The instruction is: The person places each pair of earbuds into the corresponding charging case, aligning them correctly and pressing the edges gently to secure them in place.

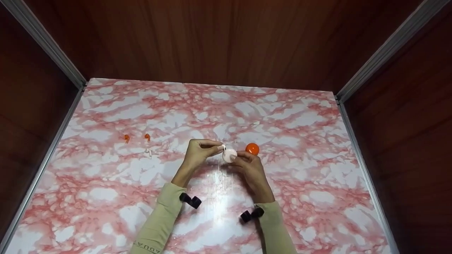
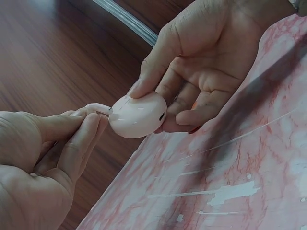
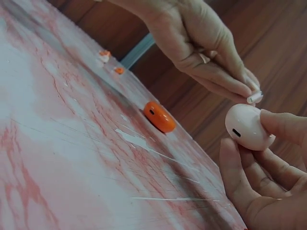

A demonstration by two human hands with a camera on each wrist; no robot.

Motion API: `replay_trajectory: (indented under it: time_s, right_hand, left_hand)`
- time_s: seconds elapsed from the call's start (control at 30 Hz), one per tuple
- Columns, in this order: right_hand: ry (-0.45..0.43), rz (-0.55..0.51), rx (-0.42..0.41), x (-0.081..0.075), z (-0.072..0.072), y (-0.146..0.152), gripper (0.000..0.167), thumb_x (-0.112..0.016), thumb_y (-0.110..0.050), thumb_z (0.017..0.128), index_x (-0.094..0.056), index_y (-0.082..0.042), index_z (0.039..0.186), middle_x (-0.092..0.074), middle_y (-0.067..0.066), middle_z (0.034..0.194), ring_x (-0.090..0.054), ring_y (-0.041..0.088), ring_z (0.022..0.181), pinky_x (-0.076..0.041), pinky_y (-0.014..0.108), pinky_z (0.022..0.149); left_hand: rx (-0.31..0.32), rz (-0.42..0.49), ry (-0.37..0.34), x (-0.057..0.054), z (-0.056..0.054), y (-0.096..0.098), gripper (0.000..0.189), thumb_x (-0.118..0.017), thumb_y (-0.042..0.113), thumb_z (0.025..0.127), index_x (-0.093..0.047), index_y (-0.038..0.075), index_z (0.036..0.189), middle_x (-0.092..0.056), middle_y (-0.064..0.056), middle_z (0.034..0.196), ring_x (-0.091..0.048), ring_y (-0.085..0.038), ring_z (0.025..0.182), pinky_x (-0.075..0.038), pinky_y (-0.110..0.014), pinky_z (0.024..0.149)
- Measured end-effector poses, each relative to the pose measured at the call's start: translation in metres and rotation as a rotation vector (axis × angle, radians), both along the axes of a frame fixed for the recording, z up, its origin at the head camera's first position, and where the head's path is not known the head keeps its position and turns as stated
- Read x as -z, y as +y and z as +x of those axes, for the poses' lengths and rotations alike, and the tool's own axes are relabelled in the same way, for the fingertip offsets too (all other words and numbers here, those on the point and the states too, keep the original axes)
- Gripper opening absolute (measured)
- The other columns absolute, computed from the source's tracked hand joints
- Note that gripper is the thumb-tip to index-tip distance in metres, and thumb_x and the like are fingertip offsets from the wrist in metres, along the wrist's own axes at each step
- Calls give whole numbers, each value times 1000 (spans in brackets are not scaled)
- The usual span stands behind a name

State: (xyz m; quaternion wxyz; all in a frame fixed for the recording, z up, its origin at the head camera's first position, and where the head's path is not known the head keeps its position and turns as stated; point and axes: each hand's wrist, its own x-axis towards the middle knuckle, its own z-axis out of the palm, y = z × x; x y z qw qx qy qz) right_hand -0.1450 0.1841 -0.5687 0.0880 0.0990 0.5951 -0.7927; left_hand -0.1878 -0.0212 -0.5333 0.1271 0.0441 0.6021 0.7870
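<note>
My left hand [image 1: 199,152] pinches a white earbud [image 2: 100,108] between thumb and fingertips, its stem end pointing at the case. The right hand [image 1: 250,168] holds a round white earbud charging case [image 2: 136,117] by its edges, thumb on one side and fingers beneath. A dark charging port shows on the case's side, and the case appears closed in both wrist views. The earbud is right at the case's rim. Both hands are raised over the table. Just beyond the right hand sits a matching orange charging case [image 3: 159,117].
Two orange earbuds [image 1: 147,137] lie apart on the left side of the marbled table [image 1: 282,116]. Close below them is a small white earbud [image 1: 150,153]. Dark wooden panels [image 1: 212,42] with metal edge strips [image 1: 385,46] enclose the table's back and sides.
</note>
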Motion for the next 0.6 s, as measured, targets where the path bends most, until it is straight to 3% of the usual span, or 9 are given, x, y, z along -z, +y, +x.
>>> replay_trajectory:
  time_s: [0.17, 0.33, 0.6]
  right_hand:
    - [8, 5, -7, -3, 0, -1, 33, -74, -3, 95, -67, 11, 123, -79, 10, 99, -77, 22, 80, -65, 34, 78]
    - [24, 28, -34, -4, 1, 0, 33, -75, -3, 93, -70, 12, 122, -79, 9, 101, -76, 22, 80, -65, 33, 78]
    - [106, 135, -87, -1, 2, 3, 33, -79, 0, 89, -72, 14, 117, -80, 6, 99, -76, 16, 86, -63, 29, 79]
  left_hand:
    - [21, 18, -11, -2, 3, 4, 19, -74, -8, 91, -75, -17, 108, -82, -10, 96, -80, -16, 90, -64, -32, 89]
    - [50, -17, 7, 0, 6, 11, 19, -79, -2, 90, -78, -11, 107, -82, -9, 98, -80, -16, 90, -65, -30, 86]
    - [21, -18, 3, 2, 5, 13, 18, -78, 1, 92, -79, -9, 107, -82, -9, 94, -80, -16, 84, -65, -29, 81]
